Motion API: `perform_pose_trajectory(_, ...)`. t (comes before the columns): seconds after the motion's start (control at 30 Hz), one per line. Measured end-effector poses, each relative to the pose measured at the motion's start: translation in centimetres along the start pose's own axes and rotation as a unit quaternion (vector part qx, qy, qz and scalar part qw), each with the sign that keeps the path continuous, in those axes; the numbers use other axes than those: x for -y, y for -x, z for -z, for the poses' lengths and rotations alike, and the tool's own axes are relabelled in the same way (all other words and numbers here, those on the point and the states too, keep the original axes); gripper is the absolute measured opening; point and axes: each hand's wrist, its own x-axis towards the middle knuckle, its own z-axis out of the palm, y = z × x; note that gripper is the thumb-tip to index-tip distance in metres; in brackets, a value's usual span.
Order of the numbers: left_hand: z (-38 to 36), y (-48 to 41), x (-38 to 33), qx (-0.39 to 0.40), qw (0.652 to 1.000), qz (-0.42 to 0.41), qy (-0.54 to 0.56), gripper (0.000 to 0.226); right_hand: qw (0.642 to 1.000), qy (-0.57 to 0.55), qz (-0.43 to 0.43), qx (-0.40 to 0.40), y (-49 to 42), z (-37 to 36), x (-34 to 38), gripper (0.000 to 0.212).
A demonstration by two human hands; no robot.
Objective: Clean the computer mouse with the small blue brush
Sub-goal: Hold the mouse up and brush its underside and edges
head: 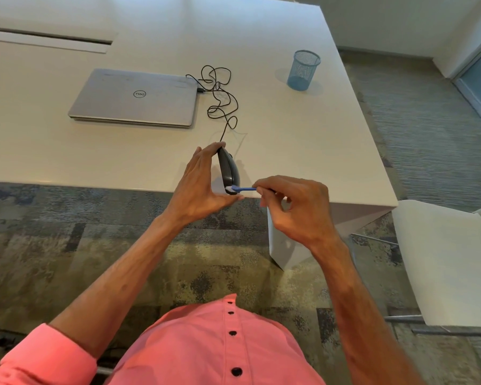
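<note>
My left hand holds a black wired computer mouse on its edge, lifted just above the near edge of the white table. Fingers wrap its far end and the thumb supports its near end. My right hand pinches the handle of the small blue brush. The brush's white bristles touch the near lower end of the mouse. The mouse's black cable runs away in loose loops to a closed laptop.
A closed silver laptop lies at the table's left middle. A blue mesh pen cup stands at the far right. A white chair is at the right, off the table. Patterned carpet lies below.
</note>
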Motion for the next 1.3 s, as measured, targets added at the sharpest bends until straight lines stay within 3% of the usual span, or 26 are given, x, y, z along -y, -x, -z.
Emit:
perform_pose_trajectory(0.07, 0.1, 0.0, -0.2, 0.005, 1.000, 0.003, 0.003, 0.124, 1.000, -0.009, 0.012, 0.021, 0.0, -0.2, 0.0, 0.014)
perform_pose_trajectory(0.23, 0.4, 0.1, -0.7, 0.010, 1.000, -0.003, 0.013, 0.123, 0.995, 0.096, 0.018, 0.033, 0.2, -0.4, -1.3, 0.014)
perform_pose_trajectory(0.4, 0.4, 0.6, -1.1, 0.027, 1.000, 0.002, 0.010, 0.126, 0.996, 0.077, -0.031, -0.034, -1.1, 0.2, -1.8, 0.014)
perform_pose_trajectory(0.5, -0.1, 0.7, -1.3, 0.043, 0.999, -0.007, 0.004, 0.129, 0.996, 0.065, -0.016, -0.052, -2.8, -0.5, -0.7, 0.015)
perform_pose_trajectory(0.73, -0.2, 0.9, -0.4, 0.038, 0.999, 0.000, -0.008, 0.131, 0.991, 0.107, 0.033, 0.074, -3.1, -0.8, -0.2, 0.020)
perform_pose_trajectory(0.9, -0.6, 1.3, -0.2, 0.038, 0.999, -0.011, -0.027, 0.130, 0.967, 0.101, 0.046, 0.229, -2.7, 0.3, -0.3, 0.021)
perform_pose_trajectory(0.97, -0.6, 1.2, -0.4, 0.031, 0.999, -0.008, -0.028, 0.128, 0.972, 0.064, 0.028, 0.224, -2.8, 0.8, -0.1, 0.019)
perform_pose_trajectory(1.07, -0.1, 0.9, -0.6, 0.032, 0.999, -0.013, -0.041, 0.129, 0.992, 0.063, 0.035, 0.102, -3.1, 1.0, 0.2, 0.017)
perform_pose_trajectory(1.13, 0.0, 0.8, -0.7, 0.033, 0.998, -0.021, -0.053, 0.131, 0.992, 0.099, 0.041, 0.061, -3.5, 0.6, 0.8, 0.018)
perform_pose_trajectory(1.2, 0.1, 0.8, -0.6, 0.033, 0.997, -0.029, -0.060, 0.131, 0.988, 0.128, 0.043, 0.077, -3.7, 0.1, 1.2, 0.019)
perform_pose_trajectory(1.3, 0.2, 0.7, -0.6, 0.036, 0.997, -0.024, -0.063, 0.129, 0.976, 0.127, 0.040, 0.172, -3.6, -0.2, 1.6, 0.021)
